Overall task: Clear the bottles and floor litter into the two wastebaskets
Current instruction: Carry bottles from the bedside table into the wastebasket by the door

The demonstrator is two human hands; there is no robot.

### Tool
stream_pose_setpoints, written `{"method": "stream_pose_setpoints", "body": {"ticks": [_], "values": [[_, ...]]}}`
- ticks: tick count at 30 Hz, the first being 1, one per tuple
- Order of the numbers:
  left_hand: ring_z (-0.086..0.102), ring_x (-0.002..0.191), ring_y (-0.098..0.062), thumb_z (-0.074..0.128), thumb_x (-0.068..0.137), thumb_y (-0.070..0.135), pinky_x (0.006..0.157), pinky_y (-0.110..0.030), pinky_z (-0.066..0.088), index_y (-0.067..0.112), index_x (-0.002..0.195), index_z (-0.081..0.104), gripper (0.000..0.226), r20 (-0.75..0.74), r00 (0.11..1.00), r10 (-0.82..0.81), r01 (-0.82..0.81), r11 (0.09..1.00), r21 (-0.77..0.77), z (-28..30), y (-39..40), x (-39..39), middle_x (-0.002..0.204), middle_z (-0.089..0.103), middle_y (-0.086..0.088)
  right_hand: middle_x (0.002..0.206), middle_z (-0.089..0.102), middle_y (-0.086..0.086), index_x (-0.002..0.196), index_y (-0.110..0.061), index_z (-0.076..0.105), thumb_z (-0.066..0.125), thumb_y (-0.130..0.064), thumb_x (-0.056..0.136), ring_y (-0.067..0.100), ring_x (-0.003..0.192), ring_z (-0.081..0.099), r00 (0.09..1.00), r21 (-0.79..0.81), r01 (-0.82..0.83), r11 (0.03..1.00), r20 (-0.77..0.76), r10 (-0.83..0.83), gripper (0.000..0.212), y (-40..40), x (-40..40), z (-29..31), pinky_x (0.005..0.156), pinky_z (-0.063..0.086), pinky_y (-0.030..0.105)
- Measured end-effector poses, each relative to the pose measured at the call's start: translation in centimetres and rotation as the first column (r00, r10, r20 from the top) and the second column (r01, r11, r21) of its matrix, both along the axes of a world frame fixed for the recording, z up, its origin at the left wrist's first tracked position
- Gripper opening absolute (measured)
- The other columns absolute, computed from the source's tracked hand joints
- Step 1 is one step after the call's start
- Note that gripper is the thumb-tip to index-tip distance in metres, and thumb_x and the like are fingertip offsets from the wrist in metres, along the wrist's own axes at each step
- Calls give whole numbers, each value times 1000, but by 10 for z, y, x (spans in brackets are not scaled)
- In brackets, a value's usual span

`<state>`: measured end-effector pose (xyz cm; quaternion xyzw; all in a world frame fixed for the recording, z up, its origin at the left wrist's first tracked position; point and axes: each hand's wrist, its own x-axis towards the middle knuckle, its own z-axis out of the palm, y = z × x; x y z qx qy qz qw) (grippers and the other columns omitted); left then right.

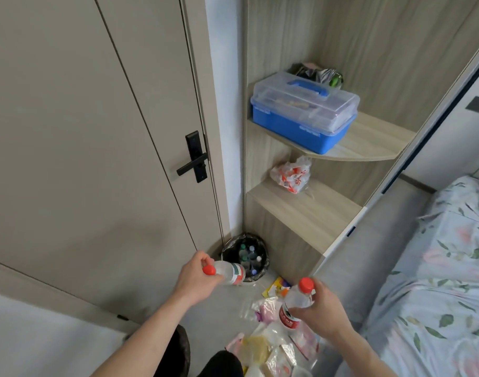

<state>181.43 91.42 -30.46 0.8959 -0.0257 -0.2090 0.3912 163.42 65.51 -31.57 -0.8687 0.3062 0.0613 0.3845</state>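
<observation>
- My left hand (197, 278) is curled round the neck end of a clear bottle (229, 272), red cap toward me, body lying roughly level and pointing at the wastebasket (245, 258). The bottle's far end is over or just at the basket's near rim; I cannot tell which.
- My right hand (321, 312) wraps a second bottle (295, 306) round its middle, above the red label, cap up and tilted slightly. It hangs over the floor litter (273, 341), well short of the basket.
- Handling, judged: both bottles look empty or nearly so, hence light. Thin clear plastic, so the walls give under squeeze; the neck and cap are the stiff parts. The neck hold on the left suits a drop; the mid-body hold on the right is secure but may dent the wall.
- Not fragile; a short drop should do no harm.
- The black-lined wastebasket stands in the corner between door (97, 131) and shelf unit (309, 213), already holding several bottles. Room looks limited; a new one may rest high or roll off.
- Litter is soft bags and wrappers, limp and slippery; best pinched in bunches.
- The second basket is not in view.
</observation>
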Motion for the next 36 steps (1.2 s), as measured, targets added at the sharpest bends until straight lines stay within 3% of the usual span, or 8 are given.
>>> {"method": "stream_pose_setpoints", "body": {"ticks": [2,8,13,17,23,27,33,36], "values": [[67,73,-21,69,59,29,58,-35,53,27,84,53,30,-16,1000,-12,12,1000,5,-8,-3,10,84,69,2,85,64,-13,89,-34,55,78,-48,59,4,79,62,1000,-40,-11,999,-2,11,40,-7,14,-4,78,57,33],[69,69,-22,66,63,26,57,-36,55,26,83,54,23,-80,996,45,-42,998,43,-40,-17,66,83,71,1,87,68,-8,96,-34,51,87,-48,57,13,79,66,1000,52,19,998,-5,-19,55,-17,67,-23,72,58,37],[69,60,-20,67,69,22,55,-35,55,22,84,55,19,-165,985,48,-40,998,49,-102,-47,142,77,71,-7,89,67,-15,98,-40,52,86,-55,60,8,80,65,994,94,107,990,-32,-104,53,-19,130,-63,68,54,28],[67,50,-17,70,79,16,54,-34,55,15,89,55,18,-277,960,52,-34,997,71,-174,-73,197,77,70,-9,88,65,-14,101,-36,51,85,-53,57,8,81,62,971,129,223,966,-112,-209,58,-22,182,-127,71,53,32],[62,68,-21,66,85,21,49,-28,46,16,93,57,13,-304,953,-15,69,984,165,-286,-102,249,86,65,-4,89,65,-9,104,-29,54,90,-40,64,8,81,61,926,163,342,926,-227,-302,55,-27,238,-226,72,49,32],[61,79,-17,71,89,26,70,-32,50,20,90,57,16,-259,946,-194,237,961,145,-357,-126,269,91,64,0,88,63,-6,100,-26,51,87,-37,69,10,80,59,909,154,365,918,-270,-316,49,-31,267,-294,73,47,34],[60,90,-23,68,91,24,77,-29,44,16,95,59,12,-163,929,-333,362,907,213,-461,-148,295,97,55,3,87,55,-12,103,-25,47,80,-35,81,5,80,54,912,103,355,929,-257,-320,41,-30,306,-400,69,42,29],[61,96,-23,69,91,24,82,-28,45,17,99,60,14,-156,931,-331,361,901,240,-504,-146,303,105,54,2,88,57,-11,104,-26,46,76,-39,84,14,81,55,910,79,352,933,-261,-321,39,-26,319,-448,70,43,32]]}}
